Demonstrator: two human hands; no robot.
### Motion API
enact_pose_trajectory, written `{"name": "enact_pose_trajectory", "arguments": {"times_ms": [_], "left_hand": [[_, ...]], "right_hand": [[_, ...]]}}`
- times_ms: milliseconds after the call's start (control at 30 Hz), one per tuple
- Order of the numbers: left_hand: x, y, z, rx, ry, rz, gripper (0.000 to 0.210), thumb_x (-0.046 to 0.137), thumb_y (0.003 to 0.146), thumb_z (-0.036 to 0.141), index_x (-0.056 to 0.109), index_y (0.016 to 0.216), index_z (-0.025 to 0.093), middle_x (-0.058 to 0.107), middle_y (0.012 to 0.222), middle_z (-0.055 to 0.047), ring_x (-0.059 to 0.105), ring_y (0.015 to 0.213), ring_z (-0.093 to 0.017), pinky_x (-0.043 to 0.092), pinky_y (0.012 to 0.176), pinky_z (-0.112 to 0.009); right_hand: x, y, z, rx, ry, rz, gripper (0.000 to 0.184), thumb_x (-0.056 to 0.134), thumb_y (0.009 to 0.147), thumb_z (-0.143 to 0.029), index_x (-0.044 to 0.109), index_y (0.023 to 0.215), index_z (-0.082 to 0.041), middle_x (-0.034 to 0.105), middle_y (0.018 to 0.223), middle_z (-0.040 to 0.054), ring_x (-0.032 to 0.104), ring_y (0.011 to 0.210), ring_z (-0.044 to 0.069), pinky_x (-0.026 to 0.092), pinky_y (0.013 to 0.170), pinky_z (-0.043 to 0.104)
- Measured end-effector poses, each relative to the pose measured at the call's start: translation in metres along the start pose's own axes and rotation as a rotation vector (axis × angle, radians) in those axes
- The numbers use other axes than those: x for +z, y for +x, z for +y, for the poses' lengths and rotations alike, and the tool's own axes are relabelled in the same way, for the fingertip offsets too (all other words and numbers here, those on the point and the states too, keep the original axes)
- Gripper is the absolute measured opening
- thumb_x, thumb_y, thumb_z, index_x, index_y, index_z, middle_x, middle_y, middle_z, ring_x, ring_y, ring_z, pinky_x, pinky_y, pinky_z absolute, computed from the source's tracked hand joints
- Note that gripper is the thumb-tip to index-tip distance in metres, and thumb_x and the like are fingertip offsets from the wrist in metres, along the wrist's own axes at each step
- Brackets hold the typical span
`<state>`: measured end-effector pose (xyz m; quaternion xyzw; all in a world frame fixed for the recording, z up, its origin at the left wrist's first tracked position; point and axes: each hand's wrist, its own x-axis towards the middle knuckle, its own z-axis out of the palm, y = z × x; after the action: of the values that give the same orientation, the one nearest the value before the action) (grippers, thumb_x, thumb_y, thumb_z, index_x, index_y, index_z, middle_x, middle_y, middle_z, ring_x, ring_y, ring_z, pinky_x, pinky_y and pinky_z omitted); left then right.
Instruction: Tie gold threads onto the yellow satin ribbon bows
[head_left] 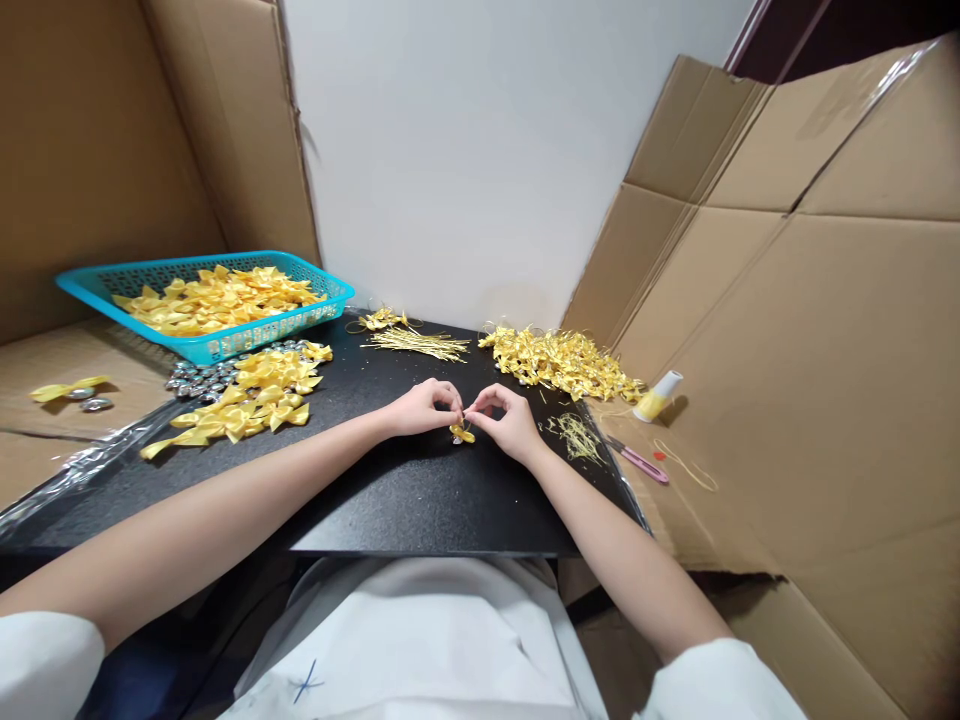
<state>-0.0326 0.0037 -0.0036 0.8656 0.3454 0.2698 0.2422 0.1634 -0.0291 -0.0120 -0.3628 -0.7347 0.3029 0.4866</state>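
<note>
Worker's front: While the white fabric garment [435, 630] lies nearest, below the held bow, the bare near part of the black speckled tabletop [420, 505] comes between the two.
Held bow: the small yellow satin ribbon bow [466, 435] sits just under the meeting fingertips, a shiny pale piece at its lower side.
Left hand: the left hand [426, 408] comes in from the held bow's left, thumb and fingers closed on its upper part.
Right hand: the right hand [512, 424] comes in from its right, thumb and forefinger pinching what looks like a thin cord [468, 424]; the exact grip is too small to be sure of.
Step in hand: judged from the pinches, fine cord work at the held bow, perhaps looping or knotting.
Next move: it seems to call for a steady left grip and a careful, even draw by the right.
Cutting corner: right of the held bow, tangled yellow thread clippings [577, 437], a slim pink-handled cutting tool [643, 464], then a white cone spool with yellow thread [658, 396].
Loose bows: left of it, a spread of yellow satin bows [251, 400] beside domed silver pieces [196, 382].
Cords: beyond it, a bundle of straight yellow cords [420, 345].
Corded heap: beyond and right of it, a heap of yellow bows with cord loops [566, 362].
Basket: far left of it, a teal perforated plastic basket [247, 340] filled with bows.
</note>
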Motion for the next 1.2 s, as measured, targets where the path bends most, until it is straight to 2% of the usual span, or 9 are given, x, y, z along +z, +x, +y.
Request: {"name": "enact_pose_trajectory", "arguments": {"times_ms": [167, 500, 633, 700, 767, 833, 967, 1200], "left_hand": [[0.001, 0.000, 0.000, -0.027, 0.025, 0.001, 0.019, 0.058, 0.074, 0.031, 0.069, 0.066, 0.019, 0.067, 0.085, -0.003, 0.060, 0.085, -0.018, 0.042, 0.089, -0.032], [0.001, 0.001, 0.006, -0.055, -0.079, -0.001, 0.020, 0.054, 0.071, 0.029, 0.063, 0.060, 0.017, 0.064, 0.081, -0.003, 0.059, 0.079, -0.017, 0.045, 0.079, -0.027], [0.001, 0.001, 0.007, -0.032, -0.126, -0.013, 0.021, 0.054, 0.072, 0.032, 0.063, 0.059, 0.017, 0.064, 0.080, -0.004, 0.059, 0.082, -0.018, 0.046, 0.080, -0.028], [0.001, 0.001, 0.006, -0.027, -0.130, -0.022, 0.021, 0.054, 0.071, 0.031, 0.063, 0.059, 0.017, 0.065, 0.082, -0.004, 0.059, 0.084, -0.018, 0.046, 0.081, -0.028], [0.001, 0.002, 0.006, -0.030, -0.124, -0.021, 0.021, 0.054, 0.071, 0.031, 0.063, 0.058, 0.017, 0.065, 0.083, -0.004, 0.060, 0.084, -0.018, 0.047, 0.081, -0.028], [0.002, 0.002, 0.006, -0.031, -0.122, -0.017, 0.020, 0.054, 0.071, 0.031, 0.064, 0.059, 0.017, 0.065, 0.082, -0.004, 0.060, 0.083, -0.018, 0.047, 0.081, -0.028], [0.003, 0.001, 0.006, -0.027, -0.115, 0.000, 0.020, 0.055, 0.071, 0.031, 0.063, 0.060, 0.017, 0.065, 0.080, -0.003, 0.059, 0.080, -0.017, 0.047, 0.079, -0.028], [0.004, 0.001, 0.005, -0.026, -0.074, 0.000, 0.019, 0.056, 0.073, 0.029, 0.064, 0.063, 0.016, 0.065, 0.082, -0.005, 0.059, 0.082, -0.018, 0.045, 0.081, -0.030]], "right_hand": [[0.000, 0.000, -0.003, 0.004, -0.005, 0.008, 0.022, 0.072, 0.070, -0.034, 0.055, 0.073, -0.021, 0.070, 0.074, 0.0018, 0.063, 0.068, 0.016, 0.049, 0.066, 0.030], [0.000, 0.000, 0.000, -0.003, 0.001, -0.010, 0.017, 0.070, 0.070, -0.029, 0.056, 0.076, -0.022, 0.069, 0.076, 0.0013, 0.062, 0.069, 0.016, 0.049, 0.068, 0.030], [-0.003, 0.000, -0.005, -0.024, -0.119, 0.041, 0.011, 0.066, 0.073, -0.027, 0.061, 0.082, -0.022, 0.071, 0.085, 0.0022, 0.060, 0.079, 0.017, 0.048, 0.079, 0.033], [-0.006, 0.001, -0.007, -0.038, -0.198, 0.092, 0.004, 0.060, 0.076, -0.022, 0.063, 0.074, -0.022, 0.071, 0.088, 0.0023, 0.059, 0.085, 0.018, 0.045, 0.084, 0.035], [-0.007, 0.001, -0.008, -0.031, -0.261, 0.087, 0.015, 0.058, 0.074, -0.017, 0.062, 0.061, -0.022, 0.071, 0.088, 0.0014, 0.058, 0.090, 0.019, 0.042, 0.089, 0.037], [-0.006, 0.000, -0.008, 0.012, -0.337, 0.037, 0.019, 0.061, 0.071, -0.015, 0.063, 0.054, -0.022, 0.071, 0.089, -0.0001, 0.056, 0.094, 0.021, 0.040, 0.091, 0.040], [0.001, -0.002, -0.008, 0.114, -0.437, -0.027, 0.009, 0.071, 0.066, -0.018, 0.071, 0.063, -0.027, 0.068, 0.096, -0.0010, 0.054, 0.098, 0.023, 0.038, 0.092, 0.043], [0.008, -0.001, -0.007, 0.109, -0.418, -0.004, 0.007, 0.073, 0.069, -0.023, 0.072, 0.064, -0.026, 0.068, 0.094, 0.0006, 0.054, 0.096, 0.022, 0.038, 0.090, 0.042]]}}
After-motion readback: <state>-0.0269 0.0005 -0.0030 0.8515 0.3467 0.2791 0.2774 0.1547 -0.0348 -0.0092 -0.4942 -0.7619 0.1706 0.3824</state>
